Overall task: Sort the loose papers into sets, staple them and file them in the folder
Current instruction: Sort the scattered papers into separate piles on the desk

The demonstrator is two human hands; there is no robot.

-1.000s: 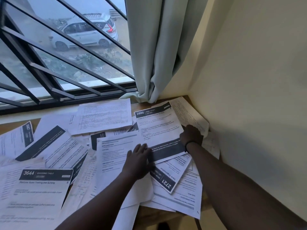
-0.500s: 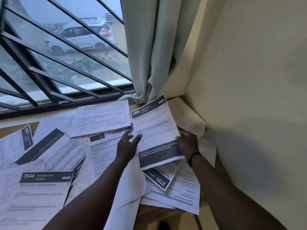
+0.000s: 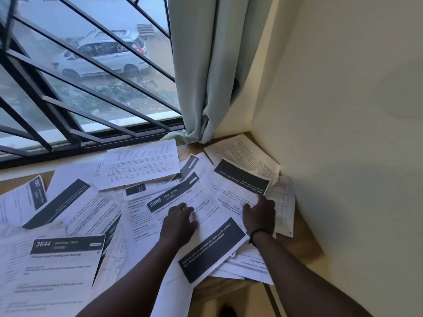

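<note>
Sheet 2886 (image 3: 194, 225) was laid on the paper heap (image 3: 75, 216) on the tabletop (image 3: 304, 243), long axis running diagonally from the person. The left hand (image 3: 179, 221) was pressed flat on it, fingers relaxed. The right hand (image 3: 259, 217), nearer the corner sheet (image 3: 242, 184), was touching that one; its grip could not be told.
</note>
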